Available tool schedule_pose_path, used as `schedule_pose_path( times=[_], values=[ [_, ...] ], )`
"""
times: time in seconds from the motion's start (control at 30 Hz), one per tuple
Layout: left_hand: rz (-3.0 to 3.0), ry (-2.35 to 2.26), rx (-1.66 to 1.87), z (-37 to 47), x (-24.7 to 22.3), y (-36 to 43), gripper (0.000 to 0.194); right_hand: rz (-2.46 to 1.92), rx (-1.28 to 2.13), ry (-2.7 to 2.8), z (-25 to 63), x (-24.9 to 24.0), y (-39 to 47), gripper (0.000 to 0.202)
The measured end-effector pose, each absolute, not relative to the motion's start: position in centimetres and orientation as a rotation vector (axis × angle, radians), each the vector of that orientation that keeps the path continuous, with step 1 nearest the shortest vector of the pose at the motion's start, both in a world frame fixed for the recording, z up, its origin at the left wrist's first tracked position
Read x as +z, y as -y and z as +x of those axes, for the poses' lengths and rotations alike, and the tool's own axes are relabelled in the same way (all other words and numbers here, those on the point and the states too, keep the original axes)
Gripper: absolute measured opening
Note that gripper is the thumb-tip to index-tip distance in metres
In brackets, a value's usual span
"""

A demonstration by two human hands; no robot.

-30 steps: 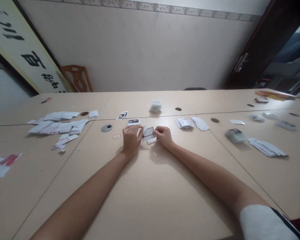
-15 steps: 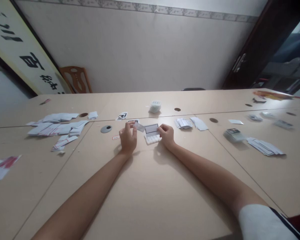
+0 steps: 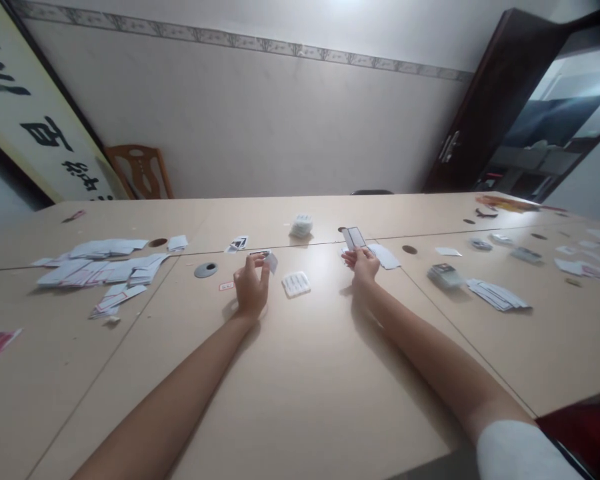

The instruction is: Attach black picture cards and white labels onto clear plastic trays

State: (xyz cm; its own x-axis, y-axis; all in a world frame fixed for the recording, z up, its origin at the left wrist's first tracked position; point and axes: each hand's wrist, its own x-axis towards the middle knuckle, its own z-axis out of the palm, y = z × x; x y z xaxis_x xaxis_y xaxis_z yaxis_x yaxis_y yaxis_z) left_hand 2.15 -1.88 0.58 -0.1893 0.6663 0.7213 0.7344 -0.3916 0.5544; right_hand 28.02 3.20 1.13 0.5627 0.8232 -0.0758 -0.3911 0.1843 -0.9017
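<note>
On the bare near part of the surface, nothing crowds the forearms. The left hand is closed in a pinch on a small, pale piece of film by its edge. A light grip seems best, with the film kept clear of the other fingers, since something so thin would likely curl or cling.

Between the 2 hands, the white ridged tray lies flat, touched by neither; it looks light enough to slide if brushed, so the wrists should pass clear of it.

A little farther, the right hand grips a card with dark outlines, tilted up above the fingers, near the white sheets. The card should be held by its border, unbent, and the hand kept from pushing into the papers below. Whether it touches them I cannot tell.

Compared with 0.5 s ago, the tray is uncovered: the card then stood at it, and is now well to the right. The film hangs more steeply at the left hand. Farther off, the stack of clear trays looks unchanged, though the view has tilted up and shows more wall.
</note>
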Motion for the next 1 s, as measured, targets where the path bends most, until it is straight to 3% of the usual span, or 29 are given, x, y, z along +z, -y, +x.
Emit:
schedule_pose_path(
  times=[0.47, 0.77, 1.0],
  values=[
    [-1.978, 1.698, -1.491, 2.1, 0.3, 1.7, 0.019, -1.124, 0.961, 0.376, 31.0, -2.1, -5.4, 0.014],
    [-2.027, 1.582, -1.395, 2.3, 0.6, 2.3, 0.021, -1.185, 0.842, 0.665, 29.5, -0.8, -3.3, 0.030],
    [-2.088, 1.287, -1.219, 2.9, 1.5, 3.7, 0.008, -0.944, 1.435, 1.248, 23.8, 1.7, 1.3, 0.033]
  ],
)
